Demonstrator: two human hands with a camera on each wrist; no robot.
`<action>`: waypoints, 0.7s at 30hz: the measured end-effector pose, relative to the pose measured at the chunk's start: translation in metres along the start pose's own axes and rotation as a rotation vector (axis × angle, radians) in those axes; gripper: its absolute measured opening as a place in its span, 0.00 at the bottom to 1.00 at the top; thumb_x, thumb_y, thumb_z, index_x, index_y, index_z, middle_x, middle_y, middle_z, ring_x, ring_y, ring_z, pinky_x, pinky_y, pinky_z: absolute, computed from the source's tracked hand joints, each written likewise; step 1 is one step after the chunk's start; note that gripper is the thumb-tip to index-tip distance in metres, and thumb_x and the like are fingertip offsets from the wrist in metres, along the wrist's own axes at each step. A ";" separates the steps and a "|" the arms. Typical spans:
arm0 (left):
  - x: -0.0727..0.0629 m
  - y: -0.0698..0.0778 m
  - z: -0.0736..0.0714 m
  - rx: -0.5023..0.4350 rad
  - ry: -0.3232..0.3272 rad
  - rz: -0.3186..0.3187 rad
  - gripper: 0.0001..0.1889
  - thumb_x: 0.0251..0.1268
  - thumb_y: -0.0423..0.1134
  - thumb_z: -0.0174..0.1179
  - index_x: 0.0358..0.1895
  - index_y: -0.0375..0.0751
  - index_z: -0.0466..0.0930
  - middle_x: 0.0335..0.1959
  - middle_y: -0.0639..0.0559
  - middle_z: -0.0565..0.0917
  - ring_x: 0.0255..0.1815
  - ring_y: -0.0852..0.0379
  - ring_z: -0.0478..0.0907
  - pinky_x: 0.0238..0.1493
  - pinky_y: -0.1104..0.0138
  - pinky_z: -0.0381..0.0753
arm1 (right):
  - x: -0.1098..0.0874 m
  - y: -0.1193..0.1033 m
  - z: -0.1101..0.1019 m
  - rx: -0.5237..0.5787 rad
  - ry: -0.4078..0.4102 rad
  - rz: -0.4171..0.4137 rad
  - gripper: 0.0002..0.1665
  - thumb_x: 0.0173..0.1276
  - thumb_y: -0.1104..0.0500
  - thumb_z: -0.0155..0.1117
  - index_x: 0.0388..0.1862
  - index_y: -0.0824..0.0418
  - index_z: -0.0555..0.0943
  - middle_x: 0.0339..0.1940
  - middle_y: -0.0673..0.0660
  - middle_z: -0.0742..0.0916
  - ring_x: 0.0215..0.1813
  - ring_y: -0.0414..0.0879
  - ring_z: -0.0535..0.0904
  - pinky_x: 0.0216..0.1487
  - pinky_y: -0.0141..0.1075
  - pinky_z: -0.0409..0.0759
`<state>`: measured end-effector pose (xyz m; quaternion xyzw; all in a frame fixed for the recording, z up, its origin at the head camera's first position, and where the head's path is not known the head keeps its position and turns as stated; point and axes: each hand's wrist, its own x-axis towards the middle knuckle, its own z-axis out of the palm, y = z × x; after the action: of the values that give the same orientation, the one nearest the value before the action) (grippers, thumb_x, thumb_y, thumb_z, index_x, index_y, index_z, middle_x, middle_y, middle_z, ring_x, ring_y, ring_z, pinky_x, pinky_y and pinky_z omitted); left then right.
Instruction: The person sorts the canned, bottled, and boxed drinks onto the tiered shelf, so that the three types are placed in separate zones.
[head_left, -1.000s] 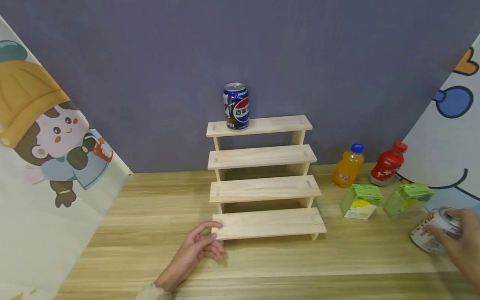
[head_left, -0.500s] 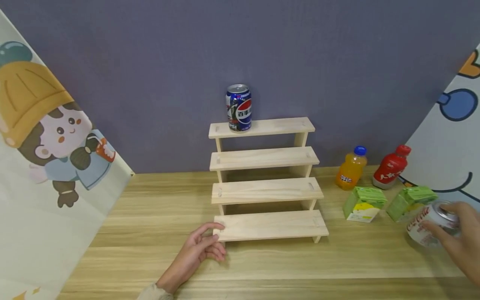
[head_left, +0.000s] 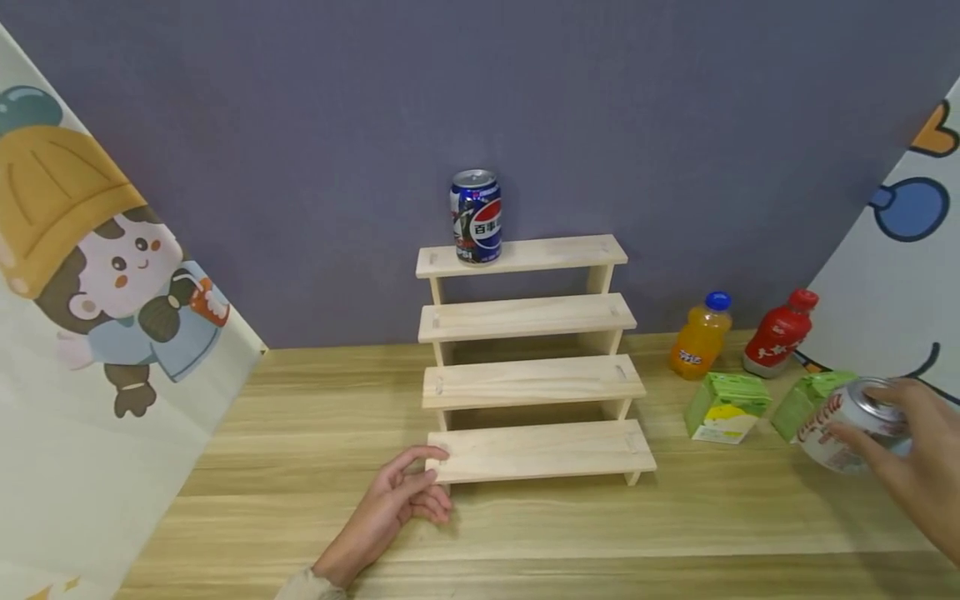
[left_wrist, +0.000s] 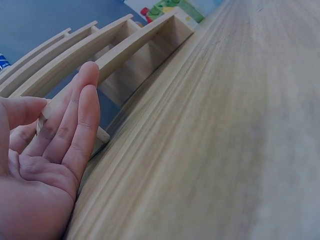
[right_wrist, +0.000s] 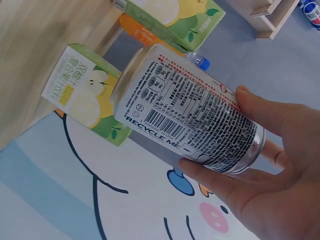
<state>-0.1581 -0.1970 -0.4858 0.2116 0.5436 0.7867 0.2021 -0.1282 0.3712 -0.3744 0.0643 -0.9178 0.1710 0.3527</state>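
Observation:
At the right, my right hand (head_left: 918,467) holds a white drink can (head_left: 836,433) tilted above the tabletop, thumb and fingers around its upper end. In the right wrist view the can (right_wrist: 175,110) shows a barcode and "RECYCLE ME". My left hand (head_left: 386,512) pinches the left end of the lowest step of a four-tier wooden display stand (head_left: 540,450). From the left wrist, the thumb and fingers lie around that board's end (left_wrist: 42,117). A blue Pepsi can (head_left: 477,218) stands upright on the top step, toward its left.
Right of the stand are an orange drink bottle (head_left: 700,337), a red bottle (head_left: 780,333) and two green juice boxes, one (head_left: 726,407) near the stand and another (head_left: 806,404) partly behind the held can. A grey-blue wall (head_left: 337,167) rises behind; printed panels flank the table.
My right hand has lifted the white can off the table and carried it slightly left and away from me. The left hand stays at the stand's lowest step.

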 end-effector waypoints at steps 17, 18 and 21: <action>-0.002 0.003 -0.001 0.003 0.001 -0.025 0.19 0.81 0.32 0.42 0.69 0.32 0.62 0.38 0.43 0.88 0.37 0.52 0.87 0.43 0.59 0.89 | 0.020 -0.024 -0.010 0.006 0.004 -0.086 0.36 0.52 0.61 0.81 0.54 0.76 0.73 0.48 0.77 0.80 0.37 0.73 0.79 0.31 0.13 0.72; -0.002 0.003 -0.001 0.002 -0.006 -0.024 0.19 0.81 0.31 0.42 0.69 0.31 0.61 0.38 0.43 0.88 0.37 0.52 0.87 0.43 0.59 0.89 | 0.021 -0.027 -0.010 -0.010 -0.011 -0.067 0.38 0.50 0.63 0.82 0.55 0.76 0.73 0.49 0.77 0.79 0.39 0.74 0.78 0.33 0.21 0.80; -0.002 0.003 0.000 -0.001 -0.016 -0.028 0.19 0.81 0.32 0.41 0.69 0.31 0.60 0.39 0.43 0.88 0.38 0.52 0.87 0.44 0.59 0.89 | 0.025 -0.037 -0.012 -0.053 -0.062 -0.006 0.42 0.46 0.68 0.82 0.58 0.75 0.71 0.52 0.78 0.78 0.42 0.75 0.77 0.37 0.54 0.86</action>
<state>-0.1571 -0.1992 -0.4836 0.2102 0.5443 0.7824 0.2176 -0.1308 0.3414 -0.3392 0.0631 -0.9322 0.1435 0.3263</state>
